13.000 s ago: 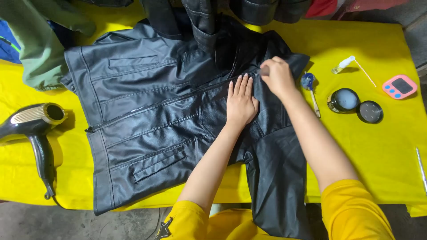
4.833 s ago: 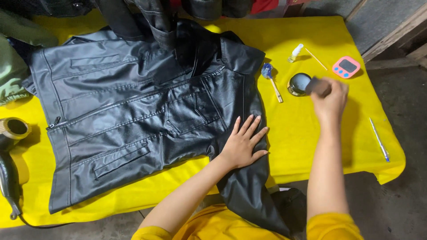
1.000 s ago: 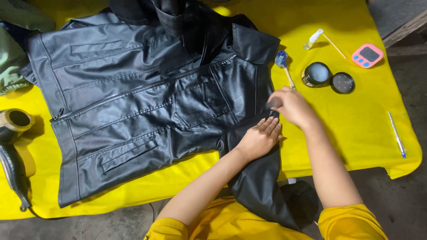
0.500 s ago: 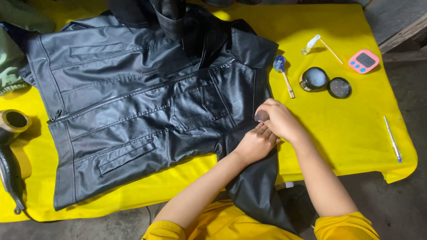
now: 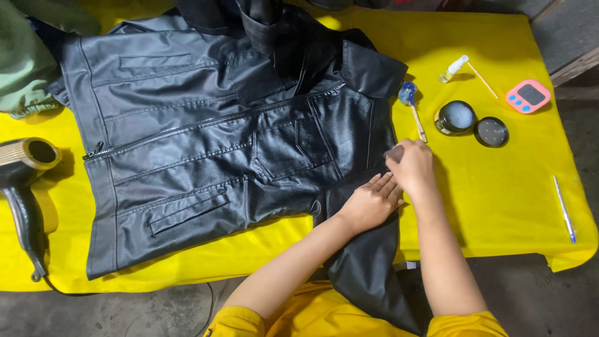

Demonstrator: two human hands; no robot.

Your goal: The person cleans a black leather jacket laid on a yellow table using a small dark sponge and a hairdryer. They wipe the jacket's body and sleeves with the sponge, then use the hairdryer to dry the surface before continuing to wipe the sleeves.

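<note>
Your right hand (image 5: 412, 167) is closed around a small dark pad, possibly a sponge, pressed to the black leather jacket (image 5: 218, 156) spread across the yellow-covered counter (image 5: 499, 206). Your left hand (image 5: 371, 203) lies open and flat, pinning the sleeve. The leather looks supple, heavy and slick; hold it flat near the seam. Half a second ago the right hand was lower, against the left.
</note>
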